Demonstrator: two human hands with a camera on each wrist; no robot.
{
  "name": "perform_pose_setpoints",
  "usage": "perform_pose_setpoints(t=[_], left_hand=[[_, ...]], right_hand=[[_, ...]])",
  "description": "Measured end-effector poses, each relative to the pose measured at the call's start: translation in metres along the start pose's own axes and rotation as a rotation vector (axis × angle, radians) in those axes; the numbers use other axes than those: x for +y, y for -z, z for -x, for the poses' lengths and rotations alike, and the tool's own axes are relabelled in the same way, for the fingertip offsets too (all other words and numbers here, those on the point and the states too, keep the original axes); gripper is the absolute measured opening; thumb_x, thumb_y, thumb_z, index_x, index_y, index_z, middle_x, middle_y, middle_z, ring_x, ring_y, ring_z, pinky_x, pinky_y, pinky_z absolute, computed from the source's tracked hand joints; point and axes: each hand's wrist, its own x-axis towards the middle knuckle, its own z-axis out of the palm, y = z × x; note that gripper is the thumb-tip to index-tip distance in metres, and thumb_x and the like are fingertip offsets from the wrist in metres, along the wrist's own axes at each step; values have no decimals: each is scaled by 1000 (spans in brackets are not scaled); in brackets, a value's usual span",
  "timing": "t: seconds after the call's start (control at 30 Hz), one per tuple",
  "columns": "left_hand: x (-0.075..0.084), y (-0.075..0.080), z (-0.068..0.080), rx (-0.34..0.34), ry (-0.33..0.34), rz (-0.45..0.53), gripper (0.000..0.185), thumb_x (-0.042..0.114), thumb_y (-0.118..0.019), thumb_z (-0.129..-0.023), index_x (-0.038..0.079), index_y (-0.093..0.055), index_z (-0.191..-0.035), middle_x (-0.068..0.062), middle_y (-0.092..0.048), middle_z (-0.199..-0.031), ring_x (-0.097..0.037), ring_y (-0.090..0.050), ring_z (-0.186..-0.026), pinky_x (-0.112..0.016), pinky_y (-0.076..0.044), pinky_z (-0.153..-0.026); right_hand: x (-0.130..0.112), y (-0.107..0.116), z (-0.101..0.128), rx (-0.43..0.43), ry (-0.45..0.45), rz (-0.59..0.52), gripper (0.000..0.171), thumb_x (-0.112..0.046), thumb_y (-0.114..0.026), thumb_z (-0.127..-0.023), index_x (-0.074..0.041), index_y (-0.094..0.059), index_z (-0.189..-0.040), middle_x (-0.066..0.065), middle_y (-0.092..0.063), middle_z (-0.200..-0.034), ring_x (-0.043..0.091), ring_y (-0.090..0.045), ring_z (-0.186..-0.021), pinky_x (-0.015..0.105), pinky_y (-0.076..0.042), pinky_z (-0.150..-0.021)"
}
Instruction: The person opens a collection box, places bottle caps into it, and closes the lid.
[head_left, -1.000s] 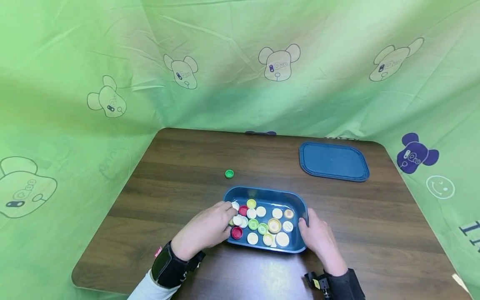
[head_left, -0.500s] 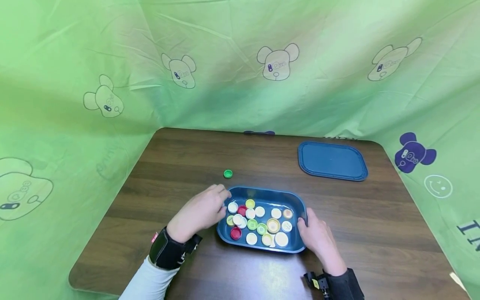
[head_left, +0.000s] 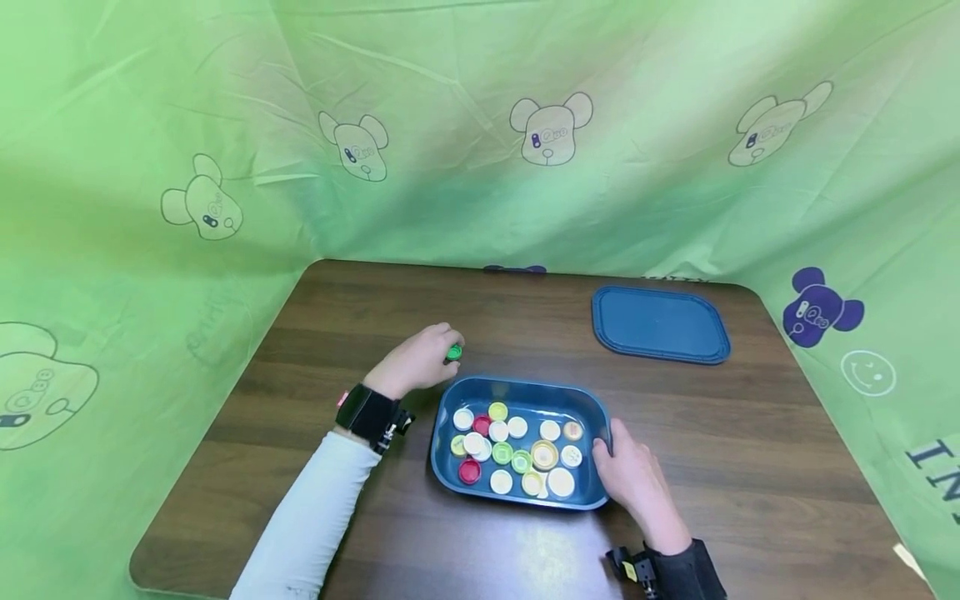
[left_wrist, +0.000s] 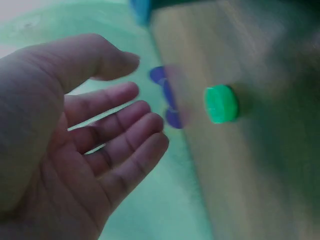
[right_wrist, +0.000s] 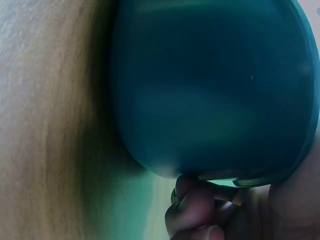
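A small green bottle cap point(head_left: 453, 352) lies on the brown table, just behind a blue tray's point(head_left: 525, 389) left far corner. My left hand point(head_left: 444, 345) reaches to it with fingers spread and holds nothing. The left wrist view shows the green cap point(left_wrist: 221, 104) a short gap beyond the fingertips point(left_wrist: 150, 120) of that hand point(left_wrist: 137, 92). The tray holds several white, yellow, green and red caps point(head_left: 517, 450). My right hand point(head_left: 609, 443) grips the tray's right end. In the right wrist view its fingers point(right_wrist: 192, 205) curl under the rim of the tray point(right_wrist: 215, 90).
A flat blue lid point(head_left: 660, 325) lies at the table's back right. Green printed cloth point(head_left: 480, 167) walls the table on the left, back and right. Bare wood point(head_left: 360, 308) spreads to the left of the tray and behind it.
My left hand has left the tray's left end and moved up and away to the green cap on the table. The right hand has stayed on the tray's right end.
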Motion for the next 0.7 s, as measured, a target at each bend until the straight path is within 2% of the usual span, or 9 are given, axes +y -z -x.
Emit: perform_pose_setpoints(t=[0.17, 0.33, 0.7], left_hand=[[-13, -10, -17, -50, 22, 7, 41, 18, -68, -94, 6, -61, -132, -12, -58, -124, -23, -53, -106, -39, -52, -91], [-23, -17, -28, -65, 26, -43, 41, 17, -68, -92, 7, -62, -131, -11, -57, -125, -26, -54, -114, -41, -50, -96], [-32, -25, -45, -118, 46, -76, 39, 16, -69, -91, 8, -63, -129, -9, -56, -121, -25, -53, -111, -41, -49, -95]], right_hand=[[2, -2, 1, 2, -1, -1, 23, -20, -49, -104, -2, -49, -118, 15, -58, -93, 23, -57, -72, 32, -46, -56], [2, -3, 1, 12, 3, -6, 23, -19, -49, -103, -2, -50, -118, 15, -59, -92, 22, -57, -71, 32, -46, -55], [2, 0, -1, 25, 12, 5, 20, -19, -48, -103, -2, -50, -114, 13, -57, -87, 22, -55, -68, 32, -43, -54]])
